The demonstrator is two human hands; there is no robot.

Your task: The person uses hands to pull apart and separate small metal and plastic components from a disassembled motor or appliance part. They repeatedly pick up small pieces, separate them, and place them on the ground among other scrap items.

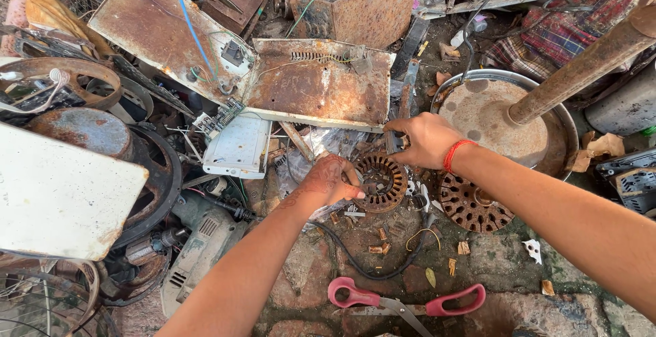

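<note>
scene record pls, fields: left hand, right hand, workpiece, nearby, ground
left hand: left hand rests on the rusty slotted motor core, fingers at its left edge
right hand: right hand grips the core's top edge; red thread on wrist
workpiece: round, rusty, lying flat on the ground
nearby: second motor core to the right; red-handled scissors below; black cable
ground: stone floor with scrap bits; rusty metal panel behind

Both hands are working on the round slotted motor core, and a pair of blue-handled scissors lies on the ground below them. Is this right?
Not quite. The head view shows the scissors have red handles, not blue. The rest holds: the left hand and right hand are at the round slotted motor core.
</note>
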